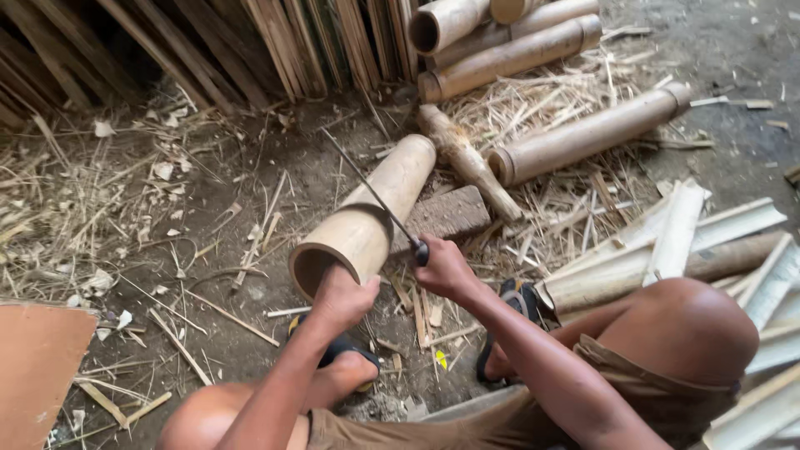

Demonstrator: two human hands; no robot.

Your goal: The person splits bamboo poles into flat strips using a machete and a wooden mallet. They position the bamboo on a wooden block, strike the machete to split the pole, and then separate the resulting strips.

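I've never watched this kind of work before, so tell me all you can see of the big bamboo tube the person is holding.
The bamboo tube is a thick, hollow, pale tan section with a smooth skin and a dark open end facing the person. It lies tilted on the dirt floor, its far end resting by a flat block. The left hand grips its near rim, and a long thin blade, held in the right hand, lies across its top.
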